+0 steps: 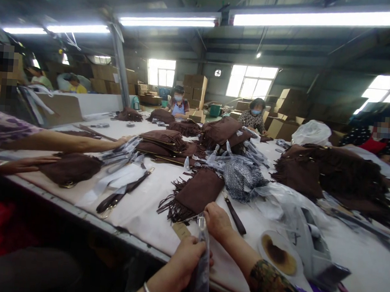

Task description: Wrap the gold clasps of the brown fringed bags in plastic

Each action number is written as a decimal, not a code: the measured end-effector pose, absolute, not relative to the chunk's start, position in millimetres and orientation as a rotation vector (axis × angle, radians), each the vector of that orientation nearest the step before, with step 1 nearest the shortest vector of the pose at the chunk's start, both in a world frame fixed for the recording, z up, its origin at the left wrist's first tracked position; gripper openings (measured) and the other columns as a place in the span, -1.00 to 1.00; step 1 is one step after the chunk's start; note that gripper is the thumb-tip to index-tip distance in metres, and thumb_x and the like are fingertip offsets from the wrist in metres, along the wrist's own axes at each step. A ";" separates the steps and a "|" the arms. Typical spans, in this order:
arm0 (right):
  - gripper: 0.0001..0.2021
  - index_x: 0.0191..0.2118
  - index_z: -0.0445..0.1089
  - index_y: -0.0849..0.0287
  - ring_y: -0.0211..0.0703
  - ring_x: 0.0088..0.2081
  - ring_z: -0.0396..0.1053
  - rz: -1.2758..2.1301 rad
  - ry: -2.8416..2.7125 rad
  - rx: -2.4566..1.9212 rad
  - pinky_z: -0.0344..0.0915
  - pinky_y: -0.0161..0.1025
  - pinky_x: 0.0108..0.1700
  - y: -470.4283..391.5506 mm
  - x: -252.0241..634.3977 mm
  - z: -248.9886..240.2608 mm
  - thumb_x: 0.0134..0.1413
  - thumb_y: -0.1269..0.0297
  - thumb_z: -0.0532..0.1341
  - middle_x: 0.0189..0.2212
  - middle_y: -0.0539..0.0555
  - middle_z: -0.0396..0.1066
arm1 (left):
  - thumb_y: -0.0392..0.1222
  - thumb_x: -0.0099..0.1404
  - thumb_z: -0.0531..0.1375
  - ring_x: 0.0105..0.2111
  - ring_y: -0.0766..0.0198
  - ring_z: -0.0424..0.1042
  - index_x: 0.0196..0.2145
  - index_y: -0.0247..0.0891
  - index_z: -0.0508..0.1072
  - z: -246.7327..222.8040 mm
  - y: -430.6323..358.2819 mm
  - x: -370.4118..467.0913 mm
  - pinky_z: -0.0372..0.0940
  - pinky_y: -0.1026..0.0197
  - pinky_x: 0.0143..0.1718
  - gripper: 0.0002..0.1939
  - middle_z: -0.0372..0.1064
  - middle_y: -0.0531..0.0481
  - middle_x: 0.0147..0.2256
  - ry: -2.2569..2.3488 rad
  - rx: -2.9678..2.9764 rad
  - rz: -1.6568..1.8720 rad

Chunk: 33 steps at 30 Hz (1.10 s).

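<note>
Low in the head view my left hand (188,254) is closed around a long clear plastic sleeve (201,271), which hangs over the table's front edge. What lies inside the sleeve is hard to make out. Closed fingers of my right hand (217,219) meet the sleeve's upper end. A tan paper tag (181,231) shows just beyond my left hand. Ahead of both hands lies a dark brown fringed bag (202,192), fringe toward the left. To the right of it rests a brown wrist strap (234,214) with a metal clasp.
A tape dispenser (311,243) and tape roll (279,254) stand at right. Brown bags pile up mid-table (221,132) and far right (333,173). At left, a co-worker's arm (81,143) reaches across. Crumpled patterned wrapping (242,178) lies behind the near bag.
</note>
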State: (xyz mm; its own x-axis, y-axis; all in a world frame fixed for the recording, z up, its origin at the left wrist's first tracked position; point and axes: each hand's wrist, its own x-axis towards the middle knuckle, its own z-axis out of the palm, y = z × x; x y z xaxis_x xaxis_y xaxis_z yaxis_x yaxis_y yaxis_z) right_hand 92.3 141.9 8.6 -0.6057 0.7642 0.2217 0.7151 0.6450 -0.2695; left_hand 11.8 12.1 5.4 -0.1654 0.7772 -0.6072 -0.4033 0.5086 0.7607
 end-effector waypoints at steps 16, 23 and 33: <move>-0.82 -0.31 0.37 0.16 -0.09 -0.27 0.40 0.360 -2.392 -1.406 0.15 -0.23 -0.25 145.0 113.3 5.8 0.26 0.37 0.04 -0.34 0.12 0.47 | -0.26 0.37 -0.01 -0.76 0.56 -0.09 -0.33 -0.28 0.26 30.4 13.1 -22.0 -0.23 0.45 -0.70 -0.88 0.01 0.24 -0.58 1.119 0.149 0.982; -0.70 -0.05 0.45 0.08 -0.08 -0.06 0.33 0.350 -2.543 -0.612 0.19 -0.17 -0.01 114.3 124.0 16.3 0.11 0.48 0.17 -0.10 0.11 0.43 | -0.14 0.38 0.04 -0.76 0.56 -0.14 -0.32 -0.30 0.30 25.0 10.1 -29.1 -0.25 0.45 -0.72 -0.82 -0.05 0.26 -0.59 1.074 0.081 0.969; -0.80 -0.34 0.48 0.12 -0.14 -0.26 0.33 0.172 -2.826 -0.527 0.12 -0.18 -0.16 122.9 114.3 33.5 0.24 0.37 0.13 -0.38 0.06 0.46 | -0.15 0.26 0.17 -0.67 0.32 0.25 -0.32 -0.20 0.42 20.2 6.3 -21.1 0.12 0.32 -0.64 -0.91 0.24 0.10 -0.63 1.498 0.761 1.061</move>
